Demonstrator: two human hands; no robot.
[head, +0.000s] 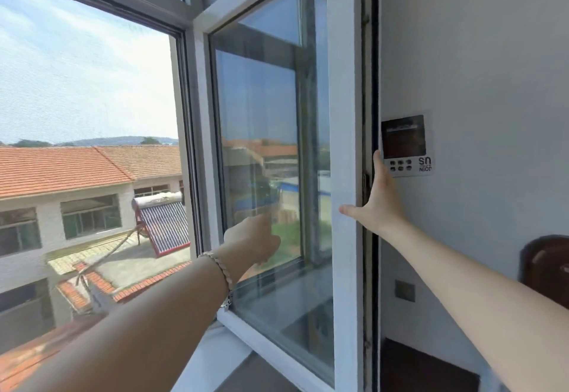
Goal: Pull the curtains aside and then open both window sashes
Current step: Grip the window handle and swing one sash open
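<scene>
A white-framed window sash [343, 114] stands swung inward, its glass pane [261, 108] reflecting rooftops. My right hand [380, 203] grips the sash's free vertical edge, thumb across the white front face and fingers stretched up along the dark edge behind it. My left hand [252, 240], with a bracelet at the wrist, reaches to the lower part of the pane, fingertips at the glass and holding nothing. To the left, the window opening [92, 83] shows sky and orange roofs through a fine mesh. No curtain is in view.
A grey wall [492, 52] lies right of the sash, carrying a small control panel [405, 145] and a switch plate [404, 290]. Dark wooden furniture [545, 268] stands at the far right. The white sill [215, 354] runs below the sash.
</scene>
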